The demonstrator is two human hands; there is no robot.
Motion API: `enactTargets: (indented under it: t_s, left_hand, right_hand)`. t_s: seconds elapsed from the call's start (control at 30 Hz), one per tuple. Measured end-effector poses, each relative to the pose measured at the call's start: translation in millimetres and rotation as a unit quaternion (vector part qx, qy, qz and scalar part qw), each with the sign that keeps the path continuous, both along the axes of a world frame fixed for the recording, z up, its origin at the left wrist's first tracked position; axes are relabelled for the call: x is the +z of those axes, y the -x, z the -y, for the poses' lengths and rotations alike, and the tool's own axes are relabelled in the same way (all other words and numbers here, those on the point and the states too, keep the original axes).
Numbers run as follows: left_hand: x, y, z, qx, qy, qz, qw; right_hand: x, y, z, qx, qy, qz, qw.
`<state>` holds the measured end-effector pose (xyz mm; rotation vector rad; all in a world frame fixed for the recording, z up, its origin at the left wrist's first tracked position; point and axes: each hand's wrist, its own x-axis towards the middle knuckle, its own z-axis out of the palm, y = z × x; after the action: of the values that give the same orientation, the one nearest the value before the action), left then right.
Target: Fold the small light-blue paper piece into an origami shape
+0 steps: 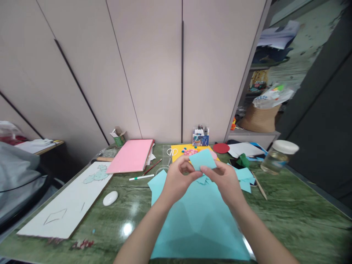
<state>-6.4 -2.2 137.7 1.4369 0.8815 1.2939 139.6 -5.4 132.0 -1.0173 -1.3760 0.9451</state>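
Between my two hands a small piece of turquoise paper is held up above the table. My left hand pinches its lower left side with thumb and fingers. On the other side my right hand grips it, the thumb lying across its lower front. Beneath both hands spreads a large turquoise paper sheet. Smaller turquoise scraps lie to the right, and more lie just under the hands. Behind the hands, a yellow sheet carries pink bits and a few blue ones.
Left of me are a white board with a cactus drawing, a white mouse, a pink folder and a marker. White-handled scissors lie behind. A lidded jar and a wooden stick are at right.
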Motion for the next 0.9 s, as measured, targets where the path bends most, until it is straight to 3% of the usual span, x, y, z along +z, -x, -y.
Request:
enactTargets:
  t_s: [0.13,0.33,0.63,0.9]
  left_hand:
    - [-0.7,-0.5,-1.2,-0.010,0.022,0.034,0.999]
    - [3.4,4.9,-2.3,-0.098,0.030,0.086,0.991]
    - [0.3,3.9,-6.3,-0.019,0.037,0.125,0.991]
    - [0.1,5.3,-6.7,-0.013,0.025,0.121,0.992]
  right_hand:
    - [-1.8,-5.1,-2.4,-0.012,-0.002,0.018,1.000]
    - [-2.9,-7.2,-3.1,0.004,0.004,0.012,1.000]
    - [2.6,-4.3,-4.2,0.059,0.009,0.035,0.998]
    - [0.7,-5.5,-1.5,-0.056,-0.143,0.140,0.978]
